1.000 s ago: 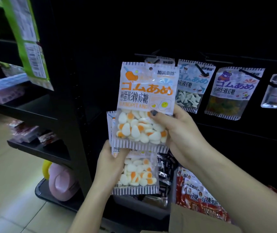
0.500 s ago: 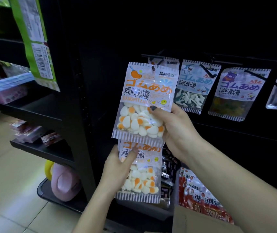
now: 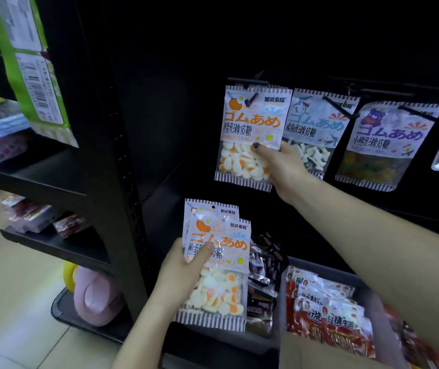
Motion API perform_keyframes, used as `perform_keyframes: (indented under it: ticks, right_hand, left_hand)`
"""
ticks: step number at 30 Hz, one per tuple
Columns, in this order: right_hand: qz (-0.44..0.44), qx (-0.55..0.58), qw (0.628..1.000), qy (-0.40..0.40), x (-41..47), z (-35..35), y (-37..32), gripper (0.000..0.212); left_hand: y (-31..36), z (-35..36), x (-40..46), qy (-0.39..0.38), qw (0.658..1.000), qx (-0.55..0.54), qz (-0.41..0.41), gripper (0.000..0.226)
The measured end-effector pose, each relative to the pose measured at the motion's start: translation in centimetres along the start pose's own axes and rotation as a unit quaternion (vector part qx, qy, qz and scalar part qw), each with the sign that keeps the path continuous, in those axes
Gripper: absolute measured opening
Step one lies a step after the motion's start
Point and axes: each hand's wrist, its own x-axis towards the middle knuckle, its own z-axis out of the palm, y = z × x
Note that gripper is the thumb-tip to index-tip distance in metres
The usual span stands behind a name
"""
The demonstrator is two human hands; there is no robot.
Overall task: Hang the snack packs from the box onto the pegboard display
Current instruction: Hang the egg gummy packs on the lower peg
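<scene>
Right hand (image 3: pixel 283 166) pinches the hung egg-gummy pack (image 3: pixel 250 137); left hand (image 3: pixel 181 272) holds two more packs (image 3: pixel 217 262).

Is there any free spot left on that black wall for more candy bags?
Bare board shows left of the egg-candy pack the right hand holds, and between it and the left hand's packs. Rightward, the shark pack and bear pack crowd together.

We see a dim shop aisle, light weak & falling mostly at 9 o'clock. Beige tiled floor (image 3: pixel 13 302) glossy, at 7–9 o'clock. Black metal shelving unit (image 3: pixel 122 182) w/ upright post runs centre-left; two dark shelves (image 3: pixel 53 243) branch toward 9 o'clock. Black back panel (image 3: pixel 266 43) fills 12 to 3 o'clock, nearly unlit. Pink rounded item (image 3: pixel 95 296) w/ a yellow part (image 3: pixel 68 275) beside it sits on the base tray at 7 o'clock.
</scene>
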Motion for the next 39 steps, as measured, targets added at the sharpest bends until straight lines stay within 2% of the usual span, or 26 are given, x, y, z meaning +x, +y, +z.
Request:
perform_keyframes:
  ticks: [2,4,6,10,13,16,18,21,24,26,29,34,37,39]
  right_hand:
    - [0.016,-0.005,1.0,0.021,1.6,-0.1,-0.1,0.022]
    - [0.021,-0.022,0.999,0.031,3.0,-0.1,-0.3,0.01]
    - [0.025,-0.038,0.998,0.043,4.2,-0.1,-0.3,0.01]
    - [0.04,-0.07,0.994,0.072,5.5,0.1,-0.1,0.032]
    - [0.086,-0.191,0.973,0.099,4.6,-0.2,0.5,0.065]
    - [0.084,-0.277,0.949,0.124,1.5,-1.5,3.0,0.075]
    - [0.125,-0.265,0.952,0.096,-1.5,-2.3,4.1,0.085]
    - [0.217,-0.158,0.963,-0.036,-7.0,-2.8,4.2,0.071]
    - [0.213,-0.156,0.954,-0.144,-11.8,-2.9,4.2,0.061]
    - [0.187,-0.177,0.955,-0.147,-13.3,-3.1,4.5,0.053]
    - [0.163,-0.149,0.962,-0.16,-14.0,-3.5,4.4,0.037]
    - [0.107,-0.156,0.97,-0.152,-14.8,-4.4,4.1,0.018]
    - [0.06,-0.182,0.973,-0.127,-14.4,-4.8,3.5,0.017]
    - [0.016,-0.161,0.98,-0.113,-14.2,-4.8,2.2,0.014]
  left_hand:
    - [0.3,0.2,0.2,0.003,1.0,0.002,0.009,0.024]
    - [0.5,0.4,0.3,0.008,1.0,0.0,0.017,0.025]
    - [0.8,0.5,0.5,0.011,1.0,-0.002,0.022,0.025]
    - [1.1,0.6,0.6,0.014,0.999,-0.02,0.03,0.024]
    - [1.4,0.7,0.4,0.02,0.998,-0.047,0.033,0.023]
    - [2.0,1.0,0.2,0.018,0.996,-0.085,0.035,0.03]
    - [2.4,1.3,0.2,0.027,0.993,-0.108,0.034,0.031]
    - [2.8,1.9,-0.1,0.036,0.989,-0.142,0.034,0.031]
    - [3.4,2.5,-0.7,0.032,0.986,-0.158,0.04,0.029]
    - [3.9,2.8,-1.0,0.024,0.985,-0.165,0.037,0.029]
    - [4.1,2.9,-1.4,0.013,0.982,-0.186,0.025,0.034]
    - [4.2,2.9,-1.8,0.033,0.98,-0.195,0.02,0.034]
    - [4.0,2.7,-1.7,0.072,0.983,-0.165,0.042,0.028]
    - [3.8,2.5,-1.6,0.102,0.983,-0.143,0.056,0.024]
